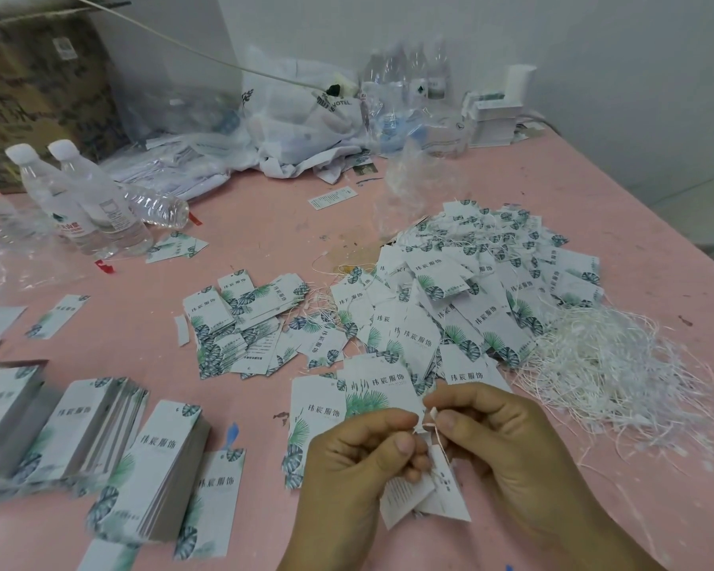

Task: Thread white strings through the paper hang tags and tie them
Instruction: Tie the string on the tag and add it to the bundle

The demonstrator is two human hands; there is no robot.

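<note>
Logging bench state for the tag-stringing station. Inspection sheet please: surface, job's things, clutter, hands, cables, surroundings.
Surface: pink table, stained and scuffed.
Job's things: neat tag stacks near left; loose tags at centre; strung tags pile; white strings heap on the right.
Clutter: water bottles, plastic bags, plastic film.
Hands: left hand and right hand pinch a string over held tags.
Cables: one cord slanting overhead.
Surroundings: cardboard box, white wall.
</note>
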